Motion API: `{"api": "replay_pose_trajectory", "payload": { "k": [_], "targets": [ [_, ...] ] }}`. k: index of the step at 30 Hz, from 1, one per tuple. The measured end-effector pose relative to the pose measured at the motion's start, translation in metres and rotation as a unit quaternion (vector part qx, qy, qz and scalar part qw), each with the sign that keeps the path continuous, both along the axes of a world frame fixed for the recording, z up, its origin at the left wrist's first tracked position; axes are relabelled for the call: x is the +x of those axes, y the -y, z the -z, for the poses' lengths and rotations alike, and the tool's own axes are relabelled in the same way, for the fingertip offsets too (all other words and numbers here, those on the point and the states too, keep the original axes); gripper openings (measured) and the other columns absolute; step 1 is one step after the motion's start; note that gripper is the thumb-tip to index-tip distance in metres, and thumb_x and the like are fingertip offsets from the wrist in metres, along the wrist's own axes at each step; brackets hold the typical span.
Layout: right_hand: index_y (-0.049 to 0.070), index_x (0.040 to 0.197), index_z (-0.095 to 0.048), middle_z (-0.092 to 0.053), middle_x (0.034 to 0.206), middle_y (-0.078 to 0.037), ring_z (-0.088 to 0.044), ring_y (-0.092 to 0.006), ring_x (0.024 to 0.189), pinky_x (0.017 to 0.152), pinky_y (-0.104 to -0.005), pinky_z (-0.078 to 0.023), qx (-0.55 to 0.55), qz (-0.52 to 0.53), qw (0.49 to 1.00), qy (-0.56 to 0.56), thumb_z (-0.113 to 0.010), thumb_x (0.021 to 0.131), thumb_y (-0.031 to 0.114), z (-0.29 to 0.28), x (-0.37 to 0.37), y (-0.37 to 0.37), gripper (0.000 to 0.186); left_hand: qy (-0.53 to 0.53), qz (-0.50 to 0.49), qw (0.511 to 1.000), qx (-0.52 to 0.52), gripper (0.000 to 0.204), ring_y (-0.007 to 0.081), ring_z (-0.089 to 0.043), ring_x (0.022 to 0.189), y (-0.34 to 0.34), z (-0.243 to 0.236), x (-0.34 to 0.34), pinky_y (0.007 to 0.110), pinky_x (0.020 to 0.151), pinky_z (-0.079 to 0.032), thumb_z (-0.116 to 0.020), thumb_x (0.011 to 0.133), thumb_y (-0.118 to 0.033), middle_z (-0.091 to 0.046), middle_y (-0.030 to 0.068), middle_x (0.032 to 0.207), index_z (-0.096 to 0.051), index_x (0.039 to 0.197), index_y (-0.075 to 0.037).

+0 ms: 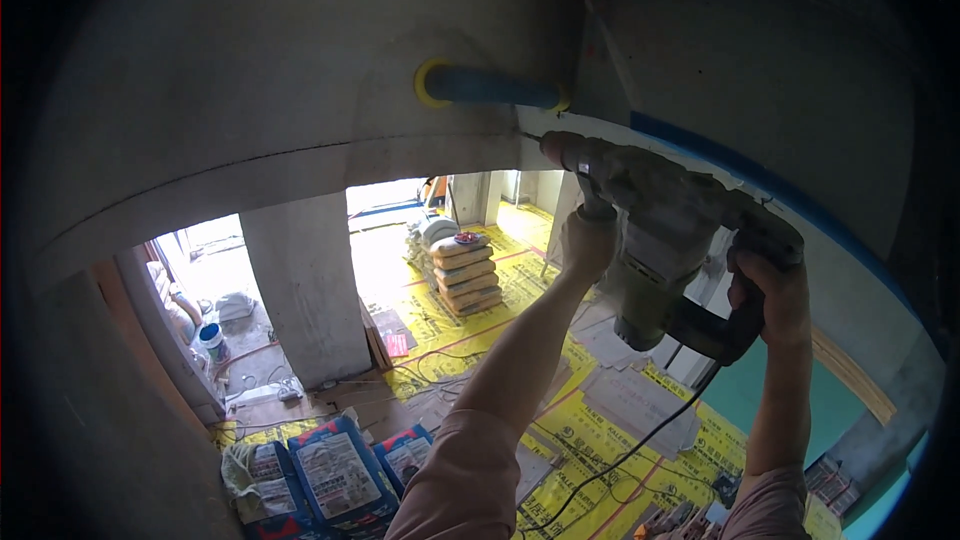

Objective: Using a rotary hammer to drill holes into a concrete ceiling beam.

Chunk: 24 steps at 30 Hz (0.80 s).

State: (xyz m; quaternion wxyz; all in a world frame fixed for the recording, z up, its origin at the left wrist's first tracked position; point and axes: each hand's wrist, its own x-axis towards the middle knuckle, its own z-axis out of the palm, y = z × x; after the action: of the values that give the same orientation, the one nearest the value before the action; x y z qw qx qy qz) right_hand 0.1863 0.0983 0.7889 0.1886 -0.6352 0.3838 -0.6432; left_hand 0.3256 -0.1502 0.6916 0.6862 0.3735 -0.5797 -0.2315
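A large dusty rotary hammer drill [660,205] is held up at head height, its bit pointing left to the grey concrete beam [430,152]. My left hand [588,243] is wrapped round the side handle near the drill's front. At the back, my right hand [775,290] grips the rear handle, fingers curled about it. The bit's tip is at or very near the wall corner; whether it has gone in I cannot tell. Just above the drill's nose, a blue pipe [495,86] with yellow end rings runs along the beam.
A black power cord [640,442] hangs from the drill to the floor. Yellow printed sheeting [590,420] covers the floor. Stacked sacks [465,275] stand beyond the opening; blue and white bags [340,470] lie lower left. A blue bucket [212,338] is at far left.
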Motion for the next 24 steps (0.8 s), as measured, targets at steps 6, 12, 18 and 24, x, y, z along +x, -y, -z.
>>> {"api": "replay_pose_trajectory", "payload": {
  "k": [6, 12, 18, 24],
  "targets": [
    [0.005, 0.089, -0.059, -0.058, 0.067, -0.004, -0.053, -0.0123, 0.048, 0.047, -0.0266, -0.044, 0.014, 0.000, 0.999, -0.050, -0.062, 0.082, 0.008, 0.007, -0.012, 0.006, 0.008, 0.012, 0.003, 1.000, -0.016, 0.029, 0.0427, -0.067, 0.082, -0.011, -0.004, 0.001, 0.046, 0.068, -0.052, -0.062, 0.084, -0.024, -0.066, 0.0283, 0.078, -0.066, 0.080, 0.004],
    [0.005, 0.087, -0.058, -0.056, 0.063, -0.004, -0.052, -0.0119, 0.047, 0.046, -0.0257, -0.042, -0.004, 0.034, 0.999, -0.029, -0.062, 0.083, 0.010, 0.014, 0.008, 0.000, 0.007, -0.014, 0.047, 0.999, -0.014, 0.029, 0.0421, -0.068, 0.078, -0.004, 0.000, 0.004, 0.045, 0.065, -0.051, -0.061, 0.084, -0.023, -0.066, 0.0275, 0.075, -0.065, 0.077, 0.005],
    [0.005, 0.088, -0.058, -0.055, 0.062, -0.004, -0.052, -0.0118, 0.048, 0.047, -0.0257, -0.041, 0.017, 0.004, 1.000, -0.002, -0.061, 0.084, 0.011, 0.017, 0.000, 0.008, 0.007, 0.019, 0.023, 0.997, -0.068, 0.027, 0.0379, -0.069, 0.074, 0.006, 0.002, 0.009, 0.043, 0.063, -0.051, -0.063, 0.082, -0.021, -0.066, 0.0248, 0.072, -0.064, 0.074, 0.005],
    [0.005, 0.087, -0.057, -0.055, 0.060, -0.004, -0.052, -0.0117, 0.048, 0.047, -0.0261, -0.040, -0.001, 0.017, 0.999, -0.035, -0.061, 0.085, 0.011, 0.020, 0.006, 0.008, 0.007, 0.011, 0.048, 0.998, -0.028, 0.027, 0.0374, -0.069, 0.074, 0.003, 0.002, 0.011, 0.042, 0.064, -0.051, -0.063, 0.083, -0.021, -0.067, 0.0241, 0.073, -0.065, 0.076, 0.005]
  ]
}}
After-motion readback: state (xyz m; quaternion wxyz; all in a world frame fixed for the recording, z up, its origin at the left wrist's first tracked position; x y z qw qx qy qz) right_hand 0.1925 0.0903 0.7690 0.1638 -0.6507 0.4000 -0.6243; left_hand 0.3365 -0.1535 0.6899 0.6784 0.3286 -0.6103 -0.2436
